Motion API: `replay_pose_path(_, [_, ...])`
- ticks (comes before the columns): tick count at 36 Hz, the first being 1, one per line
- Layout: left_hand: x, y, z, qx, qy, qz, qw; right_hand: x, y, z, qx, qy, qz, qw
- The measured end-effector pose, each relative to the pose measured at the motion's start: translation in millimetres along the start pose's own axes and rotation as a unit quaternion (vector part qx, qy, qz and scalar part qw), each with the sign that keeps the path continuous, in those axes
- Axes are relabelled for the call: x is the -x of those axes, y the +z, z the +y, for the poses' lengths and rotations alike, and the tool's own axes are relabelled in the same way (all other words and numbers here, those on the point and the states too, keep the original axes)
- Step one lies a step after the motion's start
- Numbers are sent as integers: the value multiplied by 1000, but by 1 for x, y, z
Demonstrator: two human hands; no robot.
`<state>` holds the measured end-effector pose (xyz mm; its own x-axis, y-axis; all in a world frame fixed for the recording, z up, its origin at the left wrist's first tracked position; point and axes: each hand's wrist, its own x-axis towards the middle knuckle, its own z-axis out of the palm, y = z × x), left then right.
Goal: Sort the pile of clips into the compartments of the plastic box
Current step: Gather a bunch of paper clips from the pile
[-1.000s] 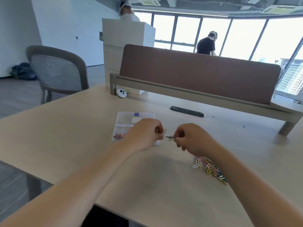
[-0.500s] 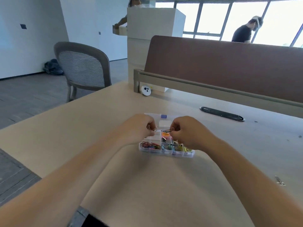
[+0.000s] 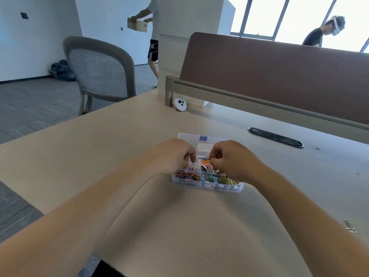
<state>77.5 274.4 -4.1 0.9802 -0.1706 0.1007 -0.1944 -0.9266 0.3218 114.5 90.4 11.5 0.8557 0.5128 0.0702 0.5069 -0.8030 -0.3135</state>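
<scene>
My left hand (image 3: pixel 173 154) pinches pinkish paper clip (image 3: pixel 187 157), right hand (image 3: pixel 233 161) pinches blue paper clip (image 3: pixel 203 158) over plastic box (image 3: pixel 227 189); I'd drop each low into matching compartment.

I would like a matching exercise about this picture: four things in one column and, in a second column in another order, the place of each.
1. plastic box
2. grey chair
3. round white device
4. lone clip

A. at the foot of the brown divider
B. on the table, near the picture's right edge
C. beneath the left hand and right hand
D. on the floor, beyond the table

Pairs: 1-C, 2-D, 3-A, 4-B.
</scene>
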Motion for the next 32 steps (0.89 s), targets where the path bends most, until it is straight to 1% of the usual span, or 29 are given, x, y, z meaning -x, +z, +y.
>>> replay_pose_path(10, [5, -4, -1, 17, 2, -11, 1000, 1, -1, -3, 13, -2, 3, 1000])
replay_pose_path(15, [8, -7, -2, 11, 11, 23, 1000, 1, -1, -8, 14, -2, -3, 1000])
replay_pose_path(20, [12, -13, -7, 48, -8, 68, 997, -4, 5, -17, 25, -10, -1, 1000])
replay_pose_path(27, [19, -17, -14, 47, -23, 73, 996, -18, 17, -34, 31, -34, -8, 999])
replay_pose_path(32, [21, -14, -21, 64, -41, 70, 995, -25, 26, -40, 55, -47, -15, 997])
